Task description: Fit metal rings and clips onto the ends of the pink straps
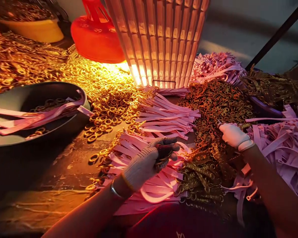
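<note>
My left hand (149, 160), in a dotted glove with dark fingers, hovers over a stack of pink straps (164, 178). Its fingers curl around what look like a few metal rings (161, 163), partly hidden by the glove. My right hand (234, 136), in a white glove, is closed at the edge of a heap of metal clasps (213, 102). A small shiny bit shows at its fingertips, too small to name. Strap pieces with brass ends (201, 175) lie between the hands. Another row of pink straps (166, 115) lies just beyond my left hand.
Gold rings (106, 99) spread across the table's left. A dark bowl (85, 99) there holds rings and straps. Behind stand a red lamp-lit container (96, 39) and a ribbed panel (161, 43). Loose pink straps (283, 148) pile up at right. A yellow tub (39, 30) is far left.
</note>
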The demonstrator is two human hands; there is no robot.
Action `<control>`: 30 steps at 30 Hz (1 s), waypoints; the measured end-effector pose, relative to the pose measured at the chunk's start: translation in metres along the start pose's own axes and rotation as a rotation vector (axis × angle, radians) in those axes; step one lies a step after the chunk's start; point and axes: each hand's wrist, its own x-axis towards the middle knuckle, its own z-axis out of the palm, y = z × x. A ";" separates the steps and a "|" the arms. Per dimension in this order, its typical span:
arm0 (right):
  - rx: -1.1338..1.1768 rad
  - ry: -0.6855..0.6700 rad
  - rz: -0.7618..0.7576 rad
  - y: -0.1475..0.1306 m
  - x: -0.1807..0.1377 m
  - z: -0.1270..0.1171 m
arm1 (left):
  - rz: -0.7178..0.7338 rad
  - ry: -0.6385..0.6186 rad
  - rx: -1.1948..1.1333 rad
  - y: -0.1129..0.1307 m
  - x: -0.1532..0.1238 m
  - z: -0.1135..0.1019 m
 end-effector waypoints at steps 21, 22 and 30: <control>0.127 0.028 0.112 -0.004 0.005 -0.007 | -0.182 -0.015 -0.077 -0.044 -0.045 -0.003; 0.134 0.044 0.115 -0.006 0.003 -0.005 | -0.191 -0.041 -0.096 -0.045 -0.046 -0.006; 0.320 0.275 0.115 -0.010 -0.013 0.001 | -0.045 -0.055 0.052 -0.058 -0.061 -0.015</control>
